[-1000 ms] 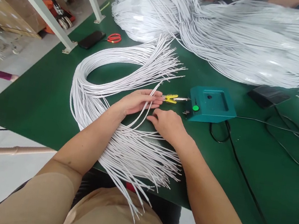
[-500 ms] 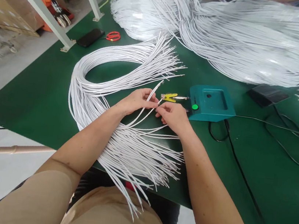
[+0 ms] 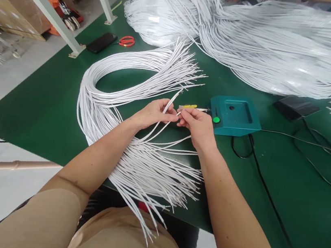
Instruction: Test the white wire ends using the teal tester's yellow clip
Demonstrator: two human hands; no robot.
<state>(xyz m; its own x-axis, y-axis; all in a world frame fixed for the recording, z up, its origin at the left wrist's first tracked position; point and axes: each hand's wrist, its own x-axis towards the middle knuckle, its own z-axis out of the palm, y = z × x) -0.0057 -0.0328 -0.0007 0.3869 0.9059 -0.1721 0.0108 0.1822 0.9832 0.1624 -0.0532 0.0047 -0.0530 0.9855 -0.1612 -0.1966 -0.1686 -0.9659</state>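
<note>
White cables (image 3: 161, 128) rise out of a bundle and pass through my left hand (image 3: 157, 114), whose fingers are closed around them. Close beside it, my right hand (image 3: 198, 126) pinches the end of one cable between thumb and forefinger. The bundle of white cables (image 3: 99, 114) curves in a loop on the green table, its loose ends fanned out under my forearms and over the front edge. Just beyond my right fingers is a yellow clip (image 3: 188, 106), partly hidden, on the metal rod of a teal device (image 3: 233, 129) with a green button.
A large heap of white cables (image 3: 274, 49) covers the back of the green table (image 3: 293, 224). Red-handled scissors (image 3: 127, 41) and a black phone-like object (image 3: 102, 42) lie at back left, near a white post (image 3: 59, 23). A black box (image 3: 296, 108) and black cords are at right.
My right hand has shifted slightly right and up, now covering part of the yellow clip. My left hand stays nearly in place on the cables.
</note>
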